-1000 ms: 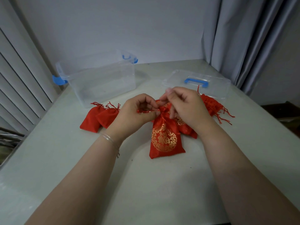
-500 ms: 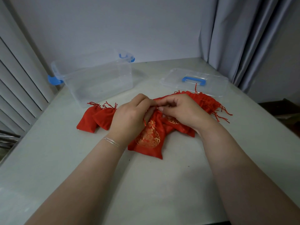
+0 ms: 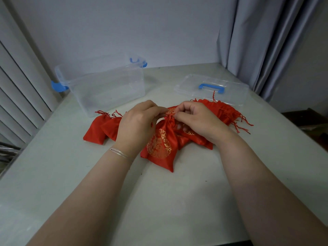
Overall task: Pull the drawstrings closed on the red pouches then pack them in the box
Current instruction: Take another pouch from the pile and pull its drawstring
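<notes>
Red pouch [image 3: 162, 144] on the pale table [image 3: 159, 201], its gathered neck pinched by left hand [image 3: 136, 123] and right hand [image 3: 198, 119]. Behind: more pouches [image 3: 225, 110], clear box [image 3: 106, 86], lid [image 3: 211, 89]. Grey curtain [image 3: 262, 41], white wall [image 3: 124, 27].

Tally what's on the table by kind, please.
Cinched pouches at left: 2
Pouch in both hands: 1
Pouches piled at right: several, count unclear
Clear box: 1
Lid: 1
Total: 5 countable things, plus the pile.
</notes>
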